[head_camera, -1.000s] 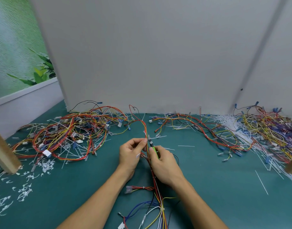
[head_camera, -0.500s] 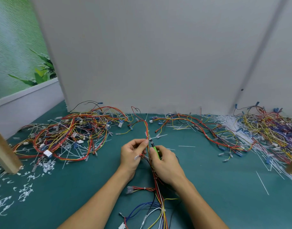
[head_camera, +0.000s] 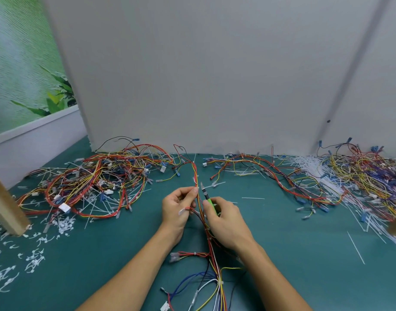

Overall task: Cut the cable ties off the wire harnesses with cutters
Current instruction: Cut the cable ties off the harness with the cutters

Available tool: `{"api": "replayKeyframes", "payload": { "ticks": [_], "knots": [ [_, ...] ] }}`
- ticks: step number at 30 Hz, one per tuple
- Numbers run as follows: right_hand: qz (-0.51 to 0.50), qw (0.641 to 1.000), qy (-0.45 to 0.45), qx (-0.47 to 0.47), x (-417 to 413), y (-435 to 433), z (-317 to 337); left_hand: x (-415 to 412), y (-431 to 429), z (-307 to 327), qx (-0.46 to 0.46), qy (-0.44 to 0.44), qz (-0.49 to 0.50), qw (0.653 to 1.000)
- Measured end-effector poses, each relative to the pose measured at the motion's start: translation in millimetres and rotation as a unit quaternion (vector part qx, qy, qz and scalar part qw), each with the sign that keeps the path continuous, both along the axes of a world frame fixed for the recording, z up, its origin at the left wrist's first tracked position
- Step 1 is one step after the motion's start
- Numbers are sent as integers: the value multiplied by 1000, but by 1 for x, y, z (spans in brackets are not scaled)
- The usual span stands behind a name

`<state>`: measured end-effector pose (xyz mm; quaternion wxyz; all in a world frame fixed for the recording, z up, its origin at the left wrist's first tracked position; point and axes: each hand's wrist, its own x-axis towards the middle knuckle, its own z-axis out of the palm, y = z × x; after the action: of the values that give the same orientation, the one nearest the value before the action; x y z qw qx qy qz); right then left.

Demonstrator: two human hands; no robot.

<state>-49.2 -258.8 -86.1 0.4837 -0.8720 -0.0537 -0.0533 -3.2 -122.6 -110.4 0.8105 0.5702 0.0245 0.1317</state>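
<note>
The left hand (head_camera: 178,209) pinches the harness (head_camera: 198,198), which lies along the middle of the table (head_camera: 304,254). The right hand (head_camera: 228,221) grips the cutters (head_camera: 207,196); their tips point up just beside the wires.

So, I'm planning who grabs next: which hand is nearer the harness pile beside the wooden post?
Left. The left hand sits just right of the harness pile, pinching the held harness. The right hand, gripping the cutters, lies farther right, beyond the left hand.
</note>
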Motion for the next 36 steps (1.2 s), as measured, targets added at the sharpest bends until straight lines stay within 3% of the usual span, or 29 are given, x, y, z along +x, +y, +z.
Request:
{"api": "replayKeyframes", "payload": {
  "ticks": [13,19,25,31,36],
  "knots": [
    [3,1000,13,-6,0,5,-2,-1,0,2,-10,-2,-8,1000],
    [-40,992,37,112,7,-5,7,-4,1,3,-6,12,-72,997],
    [-30,936,127,327,11,-8,14,-6,-4,-1,70,-11,-126,989],
    [-3,889,168,426,12,-13,15,-10,-5,-1,140,-54,-144,978],
    [33,827,186,530,11,-17,20,-9,-4,-3,173,-63,-144,972]
  ]
}}
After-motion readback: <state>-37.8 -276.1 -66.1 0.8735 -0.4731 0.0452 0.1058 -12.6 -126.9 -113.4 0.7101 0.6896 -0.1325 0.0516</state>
